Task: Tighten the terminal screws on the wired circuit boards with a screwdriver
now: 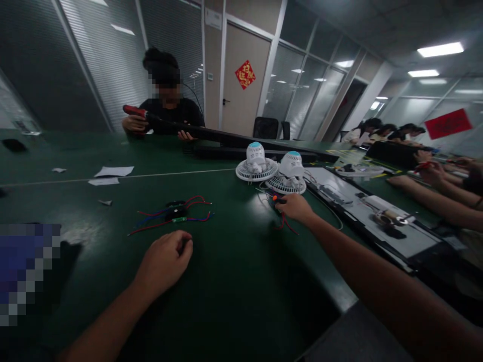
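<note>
My left hand (166,256) rests on the green table (230,281), its fingers curled in and no object showing in them. Just beyond it lie small components with red and blue wires (176,211), one of them a green circuit board (179,219). My right hand (297,207) is closed round what looks like a screwdriver (276,199) with an orange and black handle, its thin shaft pointing left. Red wires (289,225) lie under that hand. Right behind it are two white fans (256,168) (289,182), grilles down.
Across the table a person holds a red and black power tool (135,111) beside long black bars (234,137). At right stands a long panel with parts on it (362,211), with other people's arms (437,186) beyond. White paper scraps (115,171) lie at left.
</note>
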A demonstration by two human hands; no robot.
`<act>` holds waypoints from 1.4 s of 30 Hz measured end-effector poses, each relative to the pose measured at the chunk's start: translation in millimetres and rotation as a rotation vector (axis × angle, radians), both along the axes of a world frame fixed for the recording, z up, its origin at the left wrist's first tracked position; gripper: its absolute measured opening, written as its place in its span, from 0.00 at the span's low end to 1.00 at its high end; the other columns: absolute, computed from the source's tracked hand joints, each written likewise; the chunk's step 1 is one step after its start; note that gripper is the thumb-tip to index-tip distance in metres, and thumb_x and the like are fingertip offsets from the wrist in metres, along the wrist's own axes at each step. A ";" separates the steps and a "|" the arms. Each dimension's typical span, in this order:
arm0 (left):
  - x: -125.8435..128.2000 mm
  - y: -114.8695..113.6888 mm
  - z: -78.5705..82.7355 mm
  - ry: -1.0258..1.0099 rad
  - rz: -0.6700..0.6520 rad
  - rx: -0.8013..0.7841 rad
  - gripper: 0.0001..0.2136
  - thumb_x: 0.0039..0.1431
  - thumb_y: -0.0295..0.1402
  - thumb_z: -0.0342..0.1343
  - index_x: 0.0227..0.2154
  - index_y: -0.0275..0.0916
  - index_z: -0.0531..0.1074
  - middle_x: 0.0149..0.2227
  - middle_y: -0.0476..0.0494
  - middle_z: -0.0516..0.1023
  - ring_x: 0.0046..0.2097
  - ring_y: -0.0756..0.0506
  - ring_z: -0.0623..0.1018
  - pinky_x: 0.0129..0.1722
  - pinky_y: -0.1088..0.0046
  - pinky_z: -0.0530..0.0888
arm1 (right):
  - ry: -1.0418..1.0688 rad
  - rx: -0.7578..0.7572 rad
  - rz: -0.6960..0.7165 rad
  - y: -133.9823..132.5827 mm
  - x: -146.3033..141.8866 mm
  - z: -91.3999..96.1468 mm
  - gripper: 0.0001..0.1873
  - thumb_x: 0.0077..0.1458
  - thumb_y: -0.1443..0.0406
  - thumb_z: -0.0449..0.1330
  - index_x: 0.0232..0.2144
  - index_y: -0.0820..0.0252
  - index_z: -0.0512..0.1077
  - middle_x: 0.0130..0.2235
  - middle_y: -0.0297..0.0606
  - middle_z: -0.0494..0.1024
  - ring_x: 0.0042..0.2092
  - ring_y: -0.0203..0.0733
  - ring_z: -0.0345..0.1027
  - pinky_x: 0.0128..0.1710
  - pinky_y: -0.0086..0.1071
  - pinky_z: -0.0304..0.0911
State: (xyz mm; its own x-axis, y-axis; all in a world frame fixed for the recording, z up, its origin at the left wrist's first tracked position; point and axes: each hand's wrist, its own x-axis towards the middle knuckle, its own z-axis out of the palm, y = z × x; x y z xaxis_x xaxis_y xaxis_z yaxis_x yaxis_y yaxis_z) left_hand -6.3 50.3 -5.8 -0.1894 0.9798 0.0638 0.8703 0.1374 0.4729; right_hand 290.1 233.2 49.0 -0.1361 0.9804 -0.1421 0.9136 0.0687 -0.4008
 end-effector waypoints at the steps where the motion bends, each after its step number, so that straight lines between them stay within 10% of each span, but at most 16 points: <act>1: 0.1 0.2 0.1 -0.003 -0.002 0.009 0.16 0.59 0.40 0.44 0.39 0.37 0.73 0.31 0.42 0.76 0.36 0.41 0.76 0.35 0.66 0.68 | -0.049 0.013 -0.006 1.6 3.6 0.1 0.17 0.61 0.62 0.60 0.52 0.58 0.70 0.53 0.42 0.73 0.47 0.47 0.72 0.43 0.45 0.69; 14: -1.9 -1.0 -6.6 -0.130 0.035 0.154 0.10 0.59 0.35 0.47 0.33 0.40 0.73 0.32 0.43 0.77 0.36 0.44 0.75 0.35 0.69 0.67 | -0.027 0.003 0.025 -8.1 -28.8 8.9 0.15 0.62 0.62 0.58 0.51 0.55 0.70 0.54 0.42 0.73 0.47 0.45 0.72 0.44 0.44 0.69; 23: 7.0 -4.2 -1.6 -1.054 0.063 0.149 0.23 0.62 0.50 0.39 0.44 0.37 0.68 0.28 0.48 0.75 0.17 0.52 0.67 0.17 0.75 0.59 | 0.532 -0.247 0.264 -115.5 -150.5 -11.3 0.18 0.60 0.62 0.60 0.51 0.60 0.70 0.52 0.41 0.74 0.45 0.46 0.73 0.41 0.44 0.70; 26: 6.5 -3.0 -3.8 -1.084 0.136 0.188 0.18 0.61 0.48 0.45 0.35 0.38 0.69 0.21 0.54 0.69 0.17 0.53 0.64 0.17 0.77 0.59 | 0.678 -0.338 0.308 -131.2 -171.2 -20.2 0.17 0.61 0.61 0.60 0.51 0.60 0.70 0.51 0.42 0.74 0.45 0.45 0.73 0.41 0.44 0.70; 34: -14.2 1.3 2.5 -1.113 0.367 0.309 0.20 0.63 0.43 0.38 0.29 0.37 0.70 0.14 0.53 0.65 0.16 0.53 0.60 0.17 0.77 0.56 | 0.862 -0.213 0.304 -129.7 -135.2 -44.4 0.17 0.64 0.59 0.54 0.51 0.61 0.67 0.38 0.36 0.77 0.27 0.34 0.69 0.24 0.31 0.67; 42: -16.3 1.9 -3.7 -1.119 0.230 0.274 0.18 0.64 0.42 0.37 0.24 0.40 0.66 0.14 0.52 0.67 0.16 0.52 0.63 0.16 0.77 0.59 | 0.801 0.118 0.322 -132.2 -92.2 -37.5 0.12 0.55 0.58 0.60 0.39 0.51 0.80 0.25 0.35 0.78 0.26 0.40 0.70 0.24 0.34 0.63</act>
